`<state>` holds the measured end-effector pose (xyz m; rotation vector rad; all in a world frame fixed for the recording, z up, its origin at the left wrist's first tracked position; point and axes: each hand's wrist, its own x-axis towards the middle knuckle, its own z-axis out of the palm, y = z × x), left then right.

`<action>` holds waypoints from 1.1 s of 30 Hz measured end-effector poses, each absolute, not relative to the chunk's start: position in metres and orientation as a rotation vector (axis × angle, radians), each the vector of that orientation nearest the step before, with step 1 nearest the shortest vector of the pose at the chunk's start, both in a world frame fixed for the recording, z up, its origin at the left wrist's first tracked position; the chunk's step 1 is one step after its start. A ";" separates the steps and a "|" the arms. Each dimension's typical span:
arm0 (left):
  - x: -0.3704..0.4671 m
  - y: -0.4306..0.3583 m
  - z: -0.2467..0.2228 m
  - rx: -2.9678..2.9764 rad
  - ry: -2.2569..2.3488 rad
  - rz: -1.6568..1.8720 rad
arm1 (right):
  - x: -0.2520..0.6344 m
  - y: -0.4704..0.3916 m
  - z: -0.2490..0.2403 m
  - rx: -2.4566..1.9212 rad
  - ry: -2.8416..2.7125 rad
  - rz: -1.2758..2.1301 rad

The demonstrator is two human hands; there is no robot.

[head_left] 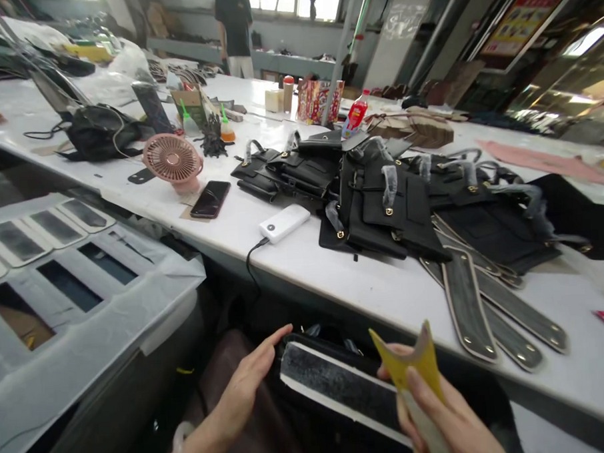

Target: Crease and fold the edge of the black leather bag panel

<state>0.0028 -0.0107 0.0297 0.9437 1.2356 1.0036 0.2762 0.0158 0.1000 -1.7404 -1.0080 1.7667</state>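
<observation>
Panel, dark with a whitish border, sits at the bottom centre of the frame on a black item above the wearer's lap, and I have it slanting down to the right. On my left side, the left hand is open, its fingers stretched out nearly straight and lying along the panel's left end. My right hand is closed around a yellow piece with two upward points and a paler lower part, held over the panel's right end; I cannot tell whether the two touch.

Past the hands I see a white table crossing the frame. Black bags with plastic-wrapped handles are heaped on it at centre right, and long grey strips with light edges fan out beside them. Left of the bags lie a white power bank with a cable plugged in, a dark phone and a pink fan. A red-labelled bottle stands behind the heap. At the left of the frame, more bordered dark panels rest on a pale covered surface. A person stands at the upper centre left.
</observation>
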 end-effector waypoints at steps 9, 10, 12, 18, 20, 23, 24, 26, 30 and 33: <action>0.005 -0.023 0.013 1.265 1.316 0.947 | 0.317 0.144 0.071 -2.064 -1.945 0.449; 0.008 -0.023 0.008 1.323 1.339 0.970 | 0.316 0.149 0.065 -2.075 -1.967 0.394; 0.013 -0.023 0.002 1.402 1.395 1.008 | 0.313 0.157 0.054 -2.074 -2.015 0.308; 0.024 -0.021 0.006 1.336 1.500 1.104 | 0.316 0.158 0.049 -1.946 -2.011 0.255; 0.023 -0.020 0.006 1.220 1.514 1.073 | 0.320 0.140 0.057 -1.883 -1.942 0.313; 0.021 -0.016 0.009 0.977 1.495 1.047 | 0.324 0.092 0.067 -1.807 -1.753 0.466; 0.021 -0.015 0.012 0.918 1.473 1.055 | 0.325 0.073 0.067 -1.800 -1.666 0.527; 0.023 -0.013 0.018 0.847 1.422 1.084 | 0.326 0.037 0.062 -1.805 -1.496 0.654; 0.028 -0.010 0.022 0.934 1.365 1.122 | 0.328 -0.003 0.035 -1.732 -0.801 1.195; 0.026 -0.010 0.017 1.130 1.412 1.123 | 0.328 -0.007 0.018 -1.728 -0.773 1.308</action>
